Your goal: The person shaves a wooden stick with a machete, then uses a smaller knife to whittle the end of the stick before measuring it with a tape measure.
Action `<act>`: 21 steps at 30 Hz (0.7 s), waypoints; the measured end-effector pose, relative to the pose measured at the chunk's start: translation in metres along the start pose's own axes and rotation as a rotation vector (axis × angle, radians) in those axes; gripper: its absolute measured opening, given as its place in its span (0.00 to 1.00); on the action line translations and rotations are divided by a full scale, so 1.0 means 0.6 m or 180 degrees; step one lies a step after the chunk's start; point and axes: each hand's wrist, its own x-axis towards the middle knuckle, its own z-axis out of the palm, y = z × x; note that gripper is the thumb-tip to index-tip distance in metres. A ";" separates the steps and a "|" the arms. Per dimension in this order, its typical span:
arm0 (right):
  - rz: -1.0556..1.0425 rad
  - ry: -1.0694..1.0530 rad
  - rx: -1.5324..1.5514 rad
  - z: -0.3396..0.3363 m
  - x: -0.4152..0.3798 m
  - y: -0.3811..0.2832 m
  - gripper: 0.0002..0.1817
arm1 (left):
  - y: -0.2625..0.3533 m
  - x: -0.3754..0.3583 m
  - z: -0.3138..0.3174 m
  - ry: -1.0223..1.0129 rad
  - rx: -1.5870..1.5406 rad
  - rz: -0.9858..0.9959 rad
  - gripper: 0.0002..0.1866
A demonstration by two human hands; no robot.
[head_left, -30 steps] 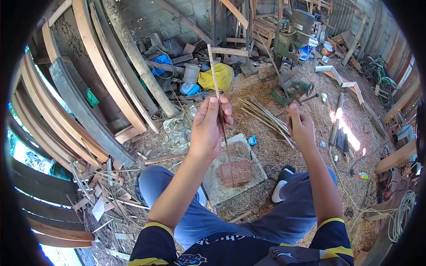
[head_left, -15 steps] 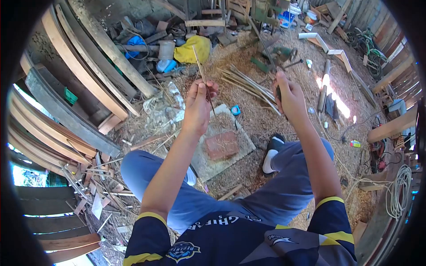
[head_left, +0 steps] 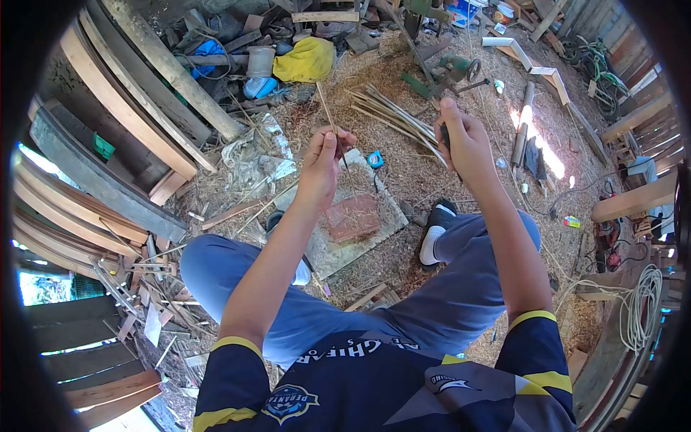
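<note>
My left hand (head_left: 322, 162) is closed around a thin wooden strip (head_left: 326, 104), pinched between thumb and fingers. One end of the strip points up and away; the other slants down below the hand. To the right and level with it, my right hand (head_left: 464, 140) is wrapped round a dark tool handle (head_left: 444, 135), mostly hidden by the fingers, and I cannot tell what tool it is. Beneath my hands a reddish brick (head_left: 353, 218) lies on a pale, dusty slab (head_left: 392, 214). A blue tape measure (head_left: 374, 159) rests at the slab's far edge.
Several long thin sticks (head_left: 396, 119) lie in a pile ahead on the sawdust-covered floor. A yellow cloth (head_left: 304, 60) and a green metal machine (head_left: 450, 72) are farther off. Curved planks (head_left: 129, 101) lean along the left. A coiled pale rope (head_left: 643, 306) hangs at right.
The view has shifted slightly. My right hand has come down and a little to the left; my left hand keeps its grip on the strip, which is tilted much as before.
</note>
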 end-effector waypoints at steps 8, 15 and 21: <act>0.0235 -0.0180 -0.0053 0.016 -0.003 0.009 0.38 | -0.023 -0.013 -0.021 0.0132 0.0307 -0.0074 0.10; 0.0373 -0.0339 -0.0043 0.026 -0.003 0.024 0.39 | -0.034 -0.024 -0.044 0.0334 0.0616 -0.0297 0.10; 0.0337 -0.0371 -0.0024 0.032 -0.003 0.031 0.38 | 0.003 -0.033 -0.036 0.0427 0.0939 -0.0061 0.17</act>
